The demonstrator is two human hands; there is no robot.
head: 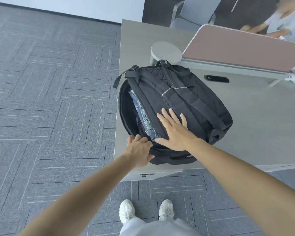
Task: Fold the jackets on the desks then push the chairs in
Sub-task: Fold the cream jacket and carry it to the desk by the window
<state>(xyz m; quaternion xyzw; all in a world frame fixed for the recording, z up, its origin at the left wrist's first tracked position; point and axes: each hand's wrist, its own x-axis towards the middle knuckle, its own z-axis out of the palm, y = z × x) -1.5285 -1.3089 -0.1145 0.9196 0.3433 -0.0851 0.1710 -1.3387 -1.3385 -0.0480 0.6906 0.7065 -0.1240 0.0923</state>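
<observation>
A black backpack [186, 103] lies strap side up on the corner of a grey desk [255, 126]. Its main compartment gapes open along the left side, and folded blue denim clothing [142, 114] shows inside. My right hand [174, 129] lies flat with straight, spread fingers on the backpack's back panel near its bottom end. My left hand [140, 150] grips the bag's near edge by the opening, fingers curled over the rim.
A grey round disc [166, 51] and a pinkish desk divider [242, 51] stand behind the bag. A grey chair [192, 12] stands beyond the desk, and another person [283, 21] is at the top right. Grey carpet tiles [49, 99] cover the floor to the left.
</observation>
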